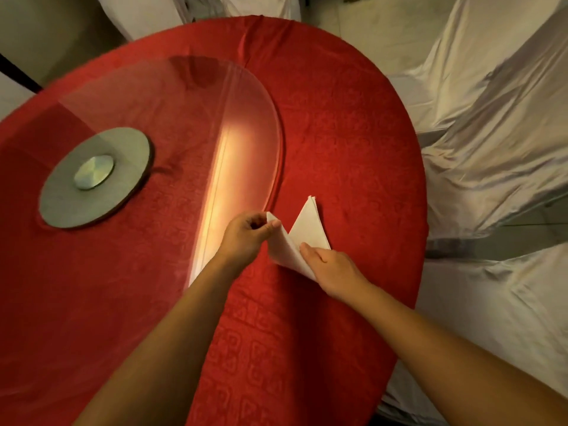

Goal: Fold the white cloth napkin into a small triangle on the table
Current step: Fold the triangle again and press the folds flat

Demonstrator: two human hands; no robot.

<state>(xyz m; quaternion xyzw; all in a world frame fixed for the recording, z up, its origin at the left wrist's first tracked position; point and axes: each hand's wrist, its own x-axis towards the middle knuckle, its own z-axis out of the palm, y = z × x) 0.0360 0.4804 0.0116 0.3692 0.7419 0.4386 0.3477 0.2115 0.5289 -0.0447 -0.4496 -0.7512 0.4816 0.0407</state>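
Observation:
The white cloth napkin point(309, 229) lies folded on the red tablecloth point(353, 133), near the table's right side. Its right half lies flat as a triangle pointing away from me. My left hand point(246, 235) pinches the napkin's left corner between thumb and fingers and holds that flap raised off the table. My right hand point(332, 265) rests palm down on the napkin's near edge, fingertips pressing at the middle crease.
A round glass turntable point(172, 124) on a grey metal hub point(95, 176) covers the table's left part, its rim just left of my left hand. Chairs draped in pale satin covers point(491, 149) stand close along the table's right edge.

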